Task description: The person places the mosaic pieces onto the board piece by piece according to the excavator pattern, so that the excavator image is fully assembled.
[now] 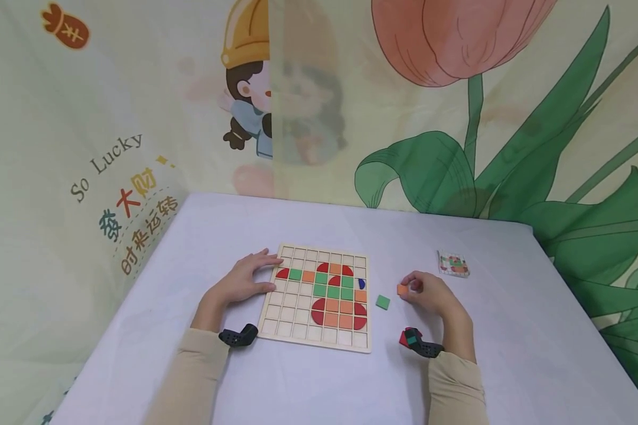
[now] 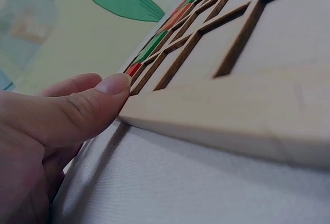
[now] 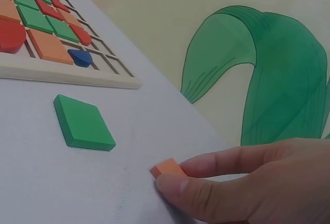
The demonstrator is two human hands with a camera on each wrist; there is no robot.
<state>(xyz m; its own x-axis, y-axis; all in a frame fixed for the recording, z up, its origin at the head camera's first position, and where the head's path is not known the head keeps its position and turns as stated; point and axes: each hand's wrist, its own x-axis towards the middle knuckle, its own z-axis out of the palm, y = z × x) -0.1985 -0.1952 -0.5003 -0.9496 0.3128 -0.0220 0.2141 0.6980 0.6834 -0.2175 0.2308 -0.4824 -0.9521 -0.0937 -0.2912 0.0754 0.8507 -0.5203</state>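
Note:
A wooden grid board [image 1: 287, 313] lies flat on the table, with red, green and orange tiles in several of its cells. My left hand [image 1: 241, 276] rests at the board's left edge, thumb and fingers spread; in the left wrist view the thumb [image 2: 111, 87] touches the board's rim. To the right of the board, my right hand [image 1: 430, 292] pinches an orange square tile [image 3: 169, 166] between thumb and fingers, at the tabletop. Between that hand and the board lies a loose green square tile [image 1: 383, 302]. One small blue rounded piece [image 1: 361, 284] sits near the board's right edge.
A small picture card [image 1: 453, 264] with a coloured pattern lies at the back right of the white-covered table [image 1: 319, 389]. Red and green pieces [image 1: 404, 338] lie partly hidden behind the right wrist's camera band. A printed curtain [image 1: 319, 88] hangs behind the table.

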